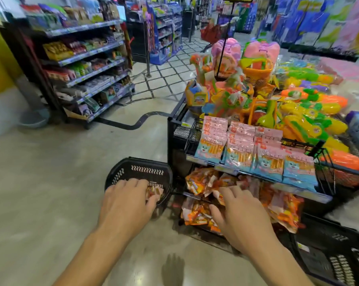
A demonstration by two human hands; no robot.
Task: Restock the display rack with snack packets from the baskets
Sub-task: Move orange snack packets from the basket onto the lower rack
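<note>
Orange foil snack packets, judged light, soft and slippery and best pinched at a sealed edge, are reached in the black slotted plastic basket by the left hand, its grasp not discernible, while others in the black wire display rack are pressed by the right hand, fingers spread.

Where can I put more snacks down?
The floor left of the black basket is bare. The basket's far half looks free too. The pink packets and orange packets on the rack are crammed.
</note>
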